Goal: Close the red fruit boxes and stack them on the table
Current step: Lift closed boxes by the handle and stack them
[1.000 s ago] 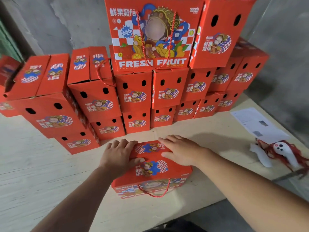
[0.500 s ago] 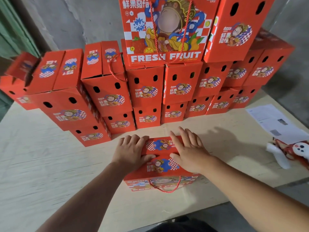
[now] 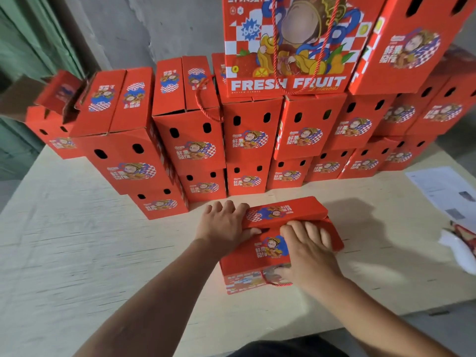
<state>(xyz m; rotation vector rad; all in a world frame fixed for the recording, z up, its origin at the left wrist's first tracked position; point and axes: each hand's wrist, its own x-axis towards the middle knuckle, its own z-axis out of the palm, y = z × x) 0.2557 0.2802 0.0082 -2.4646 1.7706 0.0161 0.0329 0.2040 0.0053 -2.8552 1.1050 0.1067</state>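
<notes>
A red fruit box lies on the wooden table in front of me, its red rope handle hanging on the near face. My left hand grips its left end, fingers over the side and thumb on top. My right hand presses the near top flap down, with the thumb on the front face by the rope. The far top flap stands slightly raised above my right fingertips. Behind it rises a stack of red fruit boxes, with a large box on top showing its "FRESH FRUIT" front.
At the stack's left end one box has its flaps open. A printed sheet of paper and a red-and-white toy lie at the table's right. A grey wall stands behind, and the table's near edge runs just below my arms.
My right hand has slid from the far flap back onto the near flap, and the far flap has lifted a little. My left hand has stayed on the box's left end.
</notes>
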